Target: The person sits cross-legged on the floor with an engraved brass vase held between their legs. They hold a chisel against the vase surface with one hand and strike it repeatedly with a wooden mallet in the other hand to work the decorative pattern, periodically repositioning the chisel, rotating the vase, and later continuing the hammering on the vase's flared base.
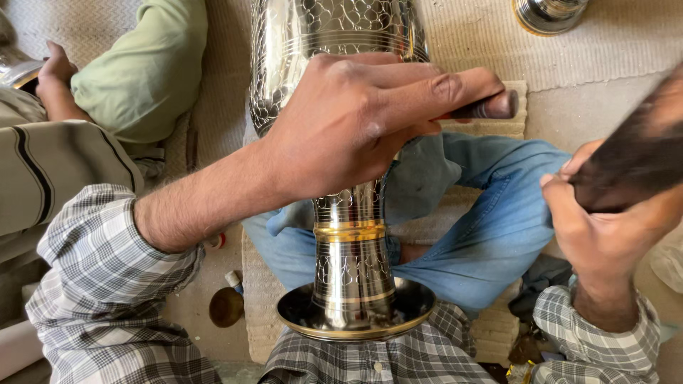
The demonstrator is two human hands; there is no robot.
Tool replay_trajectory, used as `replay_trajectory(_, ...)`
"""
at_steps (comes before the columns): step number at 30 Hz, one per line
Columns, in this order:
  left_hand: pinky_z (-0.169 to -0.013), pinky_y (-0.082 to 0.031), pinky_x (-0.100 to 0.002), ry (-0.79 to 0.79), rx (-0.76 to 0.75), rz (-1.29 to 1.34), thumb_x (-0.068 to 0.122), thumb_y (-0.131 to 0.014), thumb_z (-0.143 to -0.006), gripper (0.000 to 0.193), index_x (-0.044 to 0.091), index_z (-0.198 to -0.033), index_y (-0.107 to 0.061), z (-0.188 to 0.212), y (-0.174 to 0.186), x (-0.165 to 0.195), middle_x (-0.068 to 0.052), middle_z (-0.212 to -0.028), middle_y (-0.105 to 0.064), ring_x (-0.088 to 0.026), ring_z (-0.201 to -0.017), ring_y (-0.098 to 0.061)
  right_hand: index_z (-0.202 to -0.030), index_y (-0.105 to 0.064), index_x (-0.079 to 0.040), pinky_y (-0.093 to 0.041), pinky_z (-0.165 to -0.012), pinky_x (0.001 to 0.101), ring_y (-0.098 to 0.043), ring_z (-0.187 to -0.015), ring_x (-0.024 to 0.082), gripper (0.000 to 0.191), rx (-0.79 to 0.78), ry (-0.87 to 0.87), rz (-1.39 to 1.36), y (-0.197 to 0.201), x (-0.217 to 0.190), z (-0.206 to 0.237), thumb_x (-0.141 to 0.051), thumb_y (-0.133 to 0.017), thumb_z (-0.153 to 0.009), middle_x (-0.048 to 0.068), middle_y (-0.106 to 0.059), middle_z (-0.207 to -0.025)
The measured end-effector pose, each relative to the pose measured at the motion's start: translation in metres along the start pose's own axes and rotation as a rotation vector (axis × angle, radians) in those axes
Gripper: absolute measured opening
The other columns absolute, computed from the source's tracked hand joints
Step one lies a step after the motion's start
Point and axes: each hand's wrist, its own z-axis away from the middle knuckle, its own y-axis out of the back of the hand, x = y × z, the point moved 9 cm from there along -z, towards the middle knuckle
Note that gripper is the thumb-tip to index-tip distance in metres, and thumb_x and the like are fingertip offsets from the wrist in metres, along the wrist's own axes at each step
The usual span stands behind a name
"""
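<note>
We held a tall engraved metal vase (352, 235) upright in our lap, its flared foot (356, 316) near us and its body running to the far edge of the view. Our left hand (356, 128) lay across its middle, fingers (455, 85) closed around a dark slim tool (491, 108) pressed at the vase's right side. Our right hand (605, 227) at the right had its fingers wrapped around a dark, blurred handle (633, 163). The left hand hid much of the vase's middle. Jeans (491, 220) lay behind, over a woven mat (626, 35). 1 other person's green sleeve (142, 71) sat far left, and a second metal piece (551, 14) far right.
</note>
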Motion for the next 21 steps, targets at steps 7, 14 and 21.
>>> replay_trajectory(7, -0.068, -0.056, -0.037, -0.079, -0.056, -0.066, 0.007, -0.073, -0.099, 0.056, 0.023, -0.15, -0.054, 0.001, -0.007, 0.002, 0.005, -0.114, -0.075, -0.023, -0.094, -0.073, -0.161, -0.017, -0.008, -0.054, -0.082, 0.028, -0.06, -0.087, 0.02, 0.083, 0.188, -0.349, -0.711, -0.021, 0.039, 0.067, 0.017, -0.071, -0.103, 0.016, -0.057, -0.109)
replay_trajectory(14, -0.048, -0.05, -0.031, -0.193, -0.185, -0.037, 0.007, -0.073, -0.089, 0.055, 0.025, -0.141, -0.065, -0.017, -0.02, 0.004, 0.0, -0.113, -0.079, -0.016, -0.081, -0.076, -0.163, -0.006, -0.011, -0.055, -0.087, 0.0321, -0.059, -0.093, 0.022, 0.095, 0.349, -0.478, -0.767, -0.068, 0.03, 0.103, 0.019, -0.069, -0.1, 0.02, -0.052, -0.121)
replay_trajectory(21, -0.051, -0.053, -0.035, -0.256, -0.339, 0.09, 0.017, -0.078, -0.086, 0.046, 0.018, -0.131, -0.073, -0.03, -0.041, 0.004, -0.005, -0.086, -0.08, -0.017, -0.068, -0.074, -0.165, 0.004, -0.014, -0.057, -0.092, 0.0357, -0.058, -0.098, 0.023, 0.104, 0.359, -0.455, -0.696, -0.111, -0.006, 0.103, 0.021, -0.067, -0.097, 0.022, -0.048, -0.131)
